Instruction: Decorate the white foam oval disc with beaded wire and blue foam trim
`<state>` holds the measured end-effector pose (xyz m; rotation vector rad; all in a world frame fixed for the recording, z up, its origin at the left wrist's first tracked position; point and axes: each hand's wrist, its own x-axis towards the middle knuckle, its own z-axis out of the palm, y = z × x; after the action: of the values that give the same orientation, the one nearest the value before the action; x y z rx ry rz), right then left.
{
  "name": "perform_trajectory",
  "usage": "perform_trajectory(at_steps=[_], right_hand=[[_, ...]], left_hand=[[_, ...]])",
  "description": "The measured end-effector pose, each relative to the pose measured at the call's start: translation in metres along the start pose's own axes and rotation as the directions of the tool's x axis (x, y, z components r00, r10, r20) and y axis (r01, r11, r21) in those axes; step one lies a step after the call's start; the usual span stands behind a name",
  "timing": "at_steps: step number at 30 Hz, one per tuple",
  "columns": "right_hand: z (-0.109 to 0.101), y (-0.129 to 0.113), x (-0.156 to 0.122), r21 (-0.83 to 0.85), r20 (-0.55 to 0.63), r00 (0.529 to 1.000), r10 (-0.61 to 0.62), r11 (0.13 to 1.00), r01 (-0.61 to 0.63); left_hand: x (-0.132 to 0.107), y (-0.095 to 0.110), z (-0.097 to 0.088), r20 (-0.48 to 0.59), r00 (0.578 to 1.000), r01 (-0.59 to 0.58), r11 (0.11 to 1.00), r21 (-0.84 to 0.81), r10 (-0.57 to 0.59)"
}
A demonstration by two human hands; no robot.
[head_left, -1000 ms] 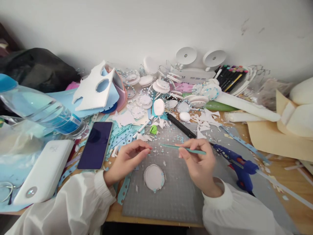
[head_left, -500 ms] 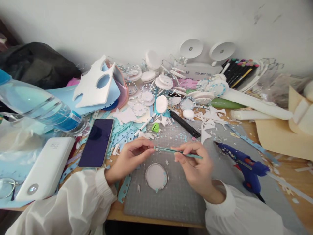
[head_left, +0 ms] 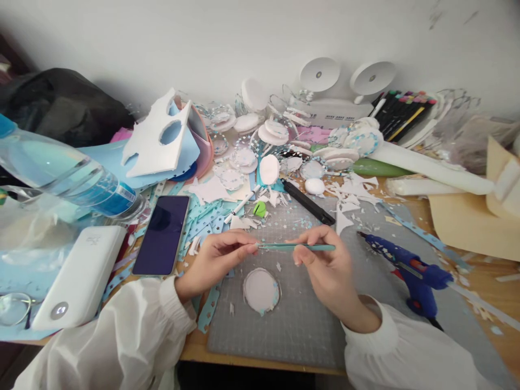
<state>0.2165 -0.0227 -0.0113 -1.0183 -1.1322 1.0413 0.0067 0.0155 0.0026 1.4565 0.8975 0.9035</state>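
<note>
With fingers of right hand [head_left: 331, 273] clamped on teal tweezers [head_left: 280, 247], those of left hand [head_left: 221, 257] pinched together at the tips; could slip sideways if squeezed unevenly.

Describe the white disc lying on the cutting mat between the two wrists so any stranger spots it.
Start with the grey gridded cutting mat. On it, closer to the viewer than the teal tweezers, lies the white disc. Pale-blue bits dot its edge, and it lies apart from the piled discs.

Lone head-worn camera, facing forward and down; desk [head_left: 194, 353] near, wall [head_left: 182, 43] beyond.
</note>
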Motion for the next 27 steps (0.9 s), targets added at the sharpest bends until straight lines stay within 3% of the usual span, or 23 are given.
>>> perform_trajectory(at_steps=[7,27], right_hand=[[-0.0028,0.0011,0.0025,0.122,-0.002,0.996,0.085,0.989,-0.084],[0.0003,-0.0017,0.0012,0.092,0.003,0.997,0.073,0.993,-0.073]], left_hand=[[-0.0007,0.0015,0.0015,0.018,1.0,0.013,0.999,-0.04,-0.013],[-0.002,-0.0063,0.002,-0.008,0.999,0.039,0.998,-0.043,-0.039]])
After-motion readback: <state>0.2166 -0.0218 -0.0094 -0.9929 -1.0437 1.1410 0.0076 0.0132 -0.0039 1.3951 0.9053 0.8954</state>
